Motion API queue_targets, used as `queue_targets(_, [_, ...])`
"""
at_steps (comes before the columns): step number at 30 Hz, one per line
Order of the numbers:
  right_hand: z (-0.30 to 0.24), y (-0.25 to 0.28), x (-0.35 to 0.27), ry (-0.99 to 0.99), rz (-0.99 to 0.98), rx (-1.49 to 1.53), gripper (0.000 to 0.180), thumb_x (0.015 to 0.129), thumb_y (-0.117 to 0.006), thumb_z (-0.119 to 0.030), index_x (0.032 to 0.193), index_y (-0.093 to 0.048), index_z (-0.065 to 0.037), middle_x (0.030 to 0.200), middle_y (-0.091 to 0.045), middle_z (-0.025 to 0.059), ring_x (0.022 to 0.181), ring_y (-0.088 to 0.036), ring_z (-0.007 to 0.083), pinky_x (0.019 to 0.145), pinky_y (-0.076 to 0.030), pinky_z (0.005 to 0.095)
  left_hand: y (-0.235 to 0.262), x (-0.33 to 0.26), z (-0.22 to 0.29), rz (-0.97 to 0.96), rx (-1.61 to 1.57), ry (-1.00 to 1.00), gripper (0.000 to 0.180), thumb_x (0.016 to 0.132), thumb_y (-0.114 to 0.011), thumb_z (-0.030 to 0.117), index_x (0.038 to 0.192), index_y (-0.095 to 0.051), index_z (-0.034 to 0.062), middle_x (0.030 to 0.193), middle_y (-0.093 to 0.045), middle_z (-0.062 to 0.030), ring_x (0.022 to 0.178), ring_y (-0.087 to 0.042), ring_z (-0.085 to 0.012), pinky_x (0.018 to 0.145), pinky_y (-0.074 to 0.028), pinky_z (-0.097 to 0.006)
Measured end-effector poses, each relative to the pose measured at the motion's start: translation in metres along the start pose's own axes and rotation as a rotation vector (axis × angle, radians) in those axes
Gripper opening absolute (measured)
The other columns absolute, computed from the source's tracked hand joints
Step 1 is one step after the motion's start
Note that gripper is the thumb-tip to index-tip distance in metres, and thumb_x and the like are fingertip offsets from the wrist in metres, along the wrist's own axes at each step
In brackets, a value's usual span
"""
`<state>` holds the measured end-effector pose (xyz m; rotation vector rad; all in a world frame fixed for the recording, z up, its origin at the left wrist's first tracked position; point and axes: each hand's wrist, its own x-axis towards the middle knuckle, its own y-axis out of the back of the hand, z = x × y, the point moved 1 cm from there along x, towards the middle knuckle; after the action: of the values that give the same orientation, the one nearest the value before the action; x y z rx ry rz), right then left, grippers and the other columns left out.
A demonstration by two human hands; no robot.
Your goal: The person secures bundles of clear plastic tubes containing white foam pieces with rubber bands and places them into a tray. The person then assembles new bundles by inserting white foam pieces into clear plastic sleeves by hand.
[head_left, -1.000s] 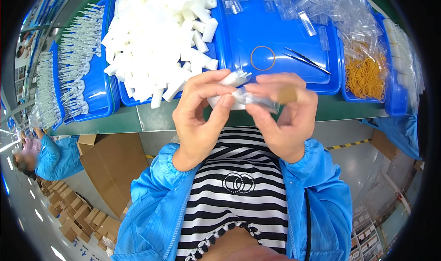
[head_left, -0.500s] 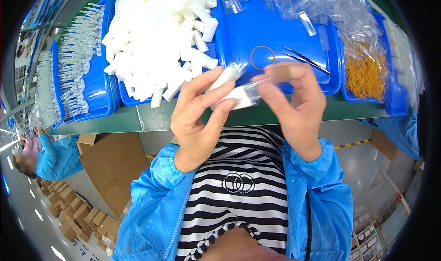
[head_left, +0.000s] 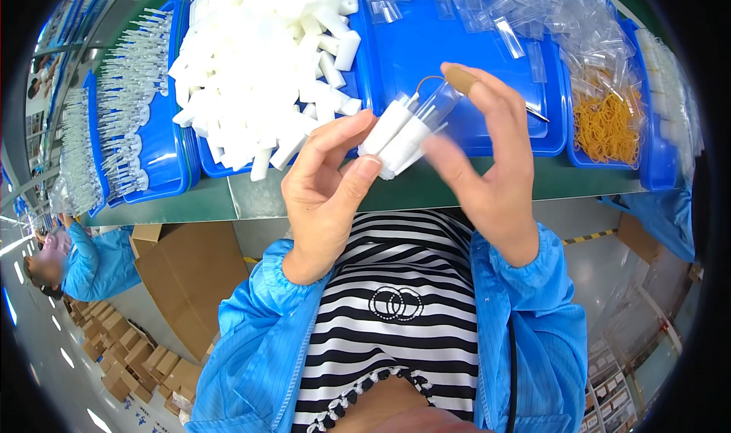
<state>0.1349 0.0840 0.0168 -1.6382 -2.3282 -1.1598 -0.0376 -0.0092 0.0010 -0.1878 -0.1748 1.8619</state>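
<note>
My left hand pinches two white cylindrical pieces lying side by side between thumb and fingers. A clear plastic sleeve extends from the upper right end of one piece, with thin white tips showing beside it. My right hand has its fingers apart. Its index fingertip, wrapped in a tan finger cover, is at the far end of the sleeve; the thumb, smeared by motion, is just below. Behind the pieces, a rubber band partly shows on the blue tray.
A heap of white foam cylinders fills the tray ahead on the left. Further left stand white toothed parts. Clear sleeves are piled at the far right, above yellow rubber bands. Black tweezers are mostly hidden by my right hand.
The white pieces have turned to stand more upright, with the clear sleeve pointing up and right. My right index finger has lifted toward the sleeve's end, and its thumb has separated.
</note>
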Motion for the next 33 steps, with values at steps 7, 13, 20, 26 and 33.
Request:
queue_targets(7, [-0.014,-0.008,-0.009,-0.025,-0.094,-0.189,0.101,0.056,-0.089,-0.024,0.141,-0.040,-0.003,0.138,-0.049,0.0147,0.119,-0.050,0.0322,0.096,-0.037,0.0441,-0.011,-0.002,0.000,-0.058,-0.007,0.024,0.050,0.086,-0.067,-0.009,0.133,-0.051,-0.0044,0.134,-0.046,-0.0141,0.129,-0.049,-0.0265,0.100,-0.052,-0.038])
queue_targets(13, [-0.016,-0.008,-0.013,-0.062,-0.101,-0.037,0.082,0.060,-0.084,-0.012,0.132,-0.046,-0.005,0.133,-0.053,0.0132,0.118,-0.051,0.0328,0.098,-0.037,0.0442,-0.012,-0.002,0.000,-0.097,-0.046,0.056,0.052,0.087,-0.066,-0.008,0.136,-0.047,-0.0059,0.134,-0.046,-0.0146,0.127,-0.050,-0.0268,0.100,-0.052,-0.038])
queue_targets(20, [-0.016,-0.007,-0.013,0.015,-0.078,0.071,0.066,0.059,-0.080,-0.002,0.120,-0.055,-0.006,0.129,-0.058,0.0111,0.122,-0.052,0.0342,0.098,-0.040,0.0440,-0.009,-0.001,0.001,-0.086,-0.178,0.201,0.052,0.096,-0.063,0.013,0.140,-0.043,-0.0045,0.134,-0.053,-0.0173,0.124,-0.053,-0.0237,0.099,-0.049,-0.036])
queue_targets(26, [-0.025,-0.007,-0.011,-0.027,-0.044,0.023,0.067,0.057,-0.084,-0.006,0.119,-0.058,-0.007,0.131,-0.056,0.0102,0.123,-0.051,0.0341,0.099,-0.040,0.0444,-0.011,-0.001,-0.001,-0.111,-0.259,0.286,0.054,0.097,-0.062,0.017,0.142,-0.041,-0.0036,0.136,-0.053,-0.0172,0.123,-0.053,-0.0226,0.103,-0.044,-0.037])
queue_targets(33, [-0.013,-0.003,-0.013,0.095,-0.143,-0.042,0.072,0.060,-0.086,-0.008,0.127,-0.059,-0.005,0.136,-0.054,0.0131,0.125,-0.050,0.0349,0.104,-0.040,0.0428,-0.017,-0.004,0.002,-0.191,-0.382,0.401,0.058,0.099,-0.060,0.022,0.146,-0.035,-0.0003,0.132,-0.054,-0.0148,0.120,-0.056,-0.0224,0.102,-0.045,-0.037])
